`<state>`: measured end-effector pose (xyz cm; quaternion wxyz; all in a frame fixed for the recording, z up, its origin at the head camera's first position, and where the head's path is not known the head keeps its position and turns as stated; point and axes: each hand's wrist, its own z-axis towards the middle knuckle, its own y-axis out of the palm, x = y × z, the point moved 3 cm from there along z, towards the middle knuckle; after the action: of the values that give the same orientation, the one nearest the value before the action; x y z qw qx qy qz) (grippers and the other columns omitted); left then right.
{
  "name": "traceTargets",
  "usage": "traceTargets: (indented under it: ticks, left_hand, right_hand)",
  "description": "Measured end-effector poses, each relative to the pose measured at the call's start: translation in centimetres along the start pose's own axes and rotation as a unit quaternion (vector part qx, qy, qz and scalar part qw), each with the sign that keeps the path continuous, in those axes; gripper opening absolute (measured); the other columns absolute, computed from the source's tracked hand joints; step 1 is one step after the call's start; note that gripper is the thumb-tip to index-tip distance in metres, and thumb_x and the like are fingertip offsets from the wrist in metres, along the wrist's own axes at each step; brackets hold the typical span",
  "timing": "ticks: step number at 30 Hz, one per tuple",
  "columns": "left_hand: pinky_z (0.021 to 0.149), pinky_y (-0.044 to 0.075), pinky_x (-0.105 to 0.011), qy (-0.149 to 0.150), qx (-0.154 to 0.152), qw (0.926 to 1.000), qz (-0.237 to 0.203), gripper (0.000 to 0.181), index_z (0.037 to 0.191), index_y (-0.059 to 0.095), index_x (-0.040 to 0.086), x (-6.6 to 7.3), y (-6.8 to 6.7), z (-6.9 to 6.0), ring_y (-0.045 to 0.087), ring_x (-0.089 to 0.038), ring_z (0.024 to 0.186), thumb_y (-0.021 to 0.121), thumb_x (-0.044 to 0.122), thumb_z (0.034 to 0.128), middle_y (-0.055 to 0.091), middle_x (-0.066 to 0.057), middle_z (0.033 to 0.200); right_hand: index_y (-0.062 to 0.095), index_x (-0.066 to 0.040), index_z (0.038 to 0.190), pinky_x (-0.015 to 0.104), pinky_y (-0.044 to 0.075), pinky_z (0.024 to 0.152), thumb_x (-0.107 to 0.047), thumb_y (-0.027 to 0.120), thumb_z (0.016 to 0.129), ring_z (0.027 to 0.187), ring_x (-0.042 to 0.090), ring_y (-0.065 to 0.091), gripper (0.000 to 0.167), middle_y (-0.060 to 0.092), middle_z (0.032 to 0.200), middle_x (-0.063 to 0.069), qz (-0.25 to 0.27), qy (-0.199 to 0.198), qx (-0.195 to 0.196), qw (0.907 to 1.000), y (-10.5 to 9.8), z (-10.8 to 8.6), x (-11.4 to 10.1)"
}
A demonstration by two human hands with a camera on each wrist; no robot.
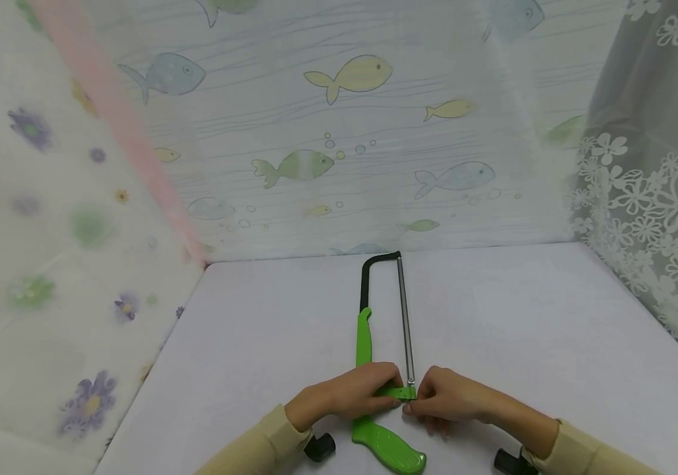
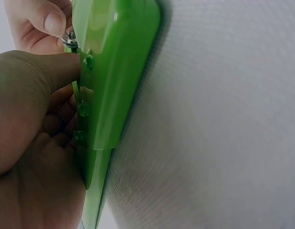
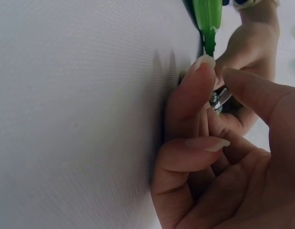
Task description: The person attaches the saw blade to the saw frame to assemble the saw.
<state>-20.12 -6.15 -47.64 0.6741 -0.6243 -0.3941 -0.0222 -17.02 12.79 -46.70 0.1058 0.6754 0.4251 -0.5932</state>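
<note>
A hacksaw (image 1: 364,340) lies on the white table with its green handle (image 1: 389,448) toward me. Its black bow (image 1: 365,284) and thin metal blade (image 1: 405,310) point away. My left hand (image 1: 362,392) grips the green frame at the near end of the blade, thumb and fingers around the short green arm. Beside it, my right hand (image 1: 451,396) pinches a small metal wing nut (image 3: 225,96) at the blade's near end. The threaded bolt (image 2: 71,38) shows at the right thumb in the left wrist view. My fingers partly hide the nut.
The white tabletop (image 1: 273,316) stretches around the saw. A fish-print curtain (image 1: 362,132) hangs behind it, a flowered sheet (image 1: 47,264) on the left, and a lace curtain (image 1: 659,198) on the right. Dark wrist cameras (image 1: 319,447) sit under both sleeves.
</note>
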Motion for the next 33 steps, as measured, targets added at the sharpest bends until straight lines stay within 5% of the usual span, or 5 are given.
traceTargets:
  ticks: [26,33]
  left_hand:
    - [0.079,0.044,-0.014,0.003,0.006,1.0,0.005,0.011,0.109,0.06,0.015,-0.02,0.03,0.0,0.05,0.001,0.087,0.064,0.023,0.1035,0.056,0.013,0.097]
    - [0.081,0.045,-0.015,0.0,0.002,1.0,-0.004,0.01,0.111,0.06,0.014,-0.01,0.02,-0.1,0.051,0.002,0.089,0.063,0.019,0.1037,0.058,0.013,0.1]
  right_hand:
    - [0.072,-0.005,0.073,0.02,0.04,0.046,-0.013,0.075,0.09,0.046,0.009,0.052,0.019,0.058,0.057,-0.002,-0.018,-0.02,0.009,0.9996,-0.36,-0.41,0.05]
    - [0.07,-0.001,0.065,0.022,0.038,0.043,-0.029,0.075,0.093,0.042,0.008,0.052,0.04,0.061,0.054,-0.001,-0.003,-0.011,0.005,0.9999,0.11,-0.08,-0.14]
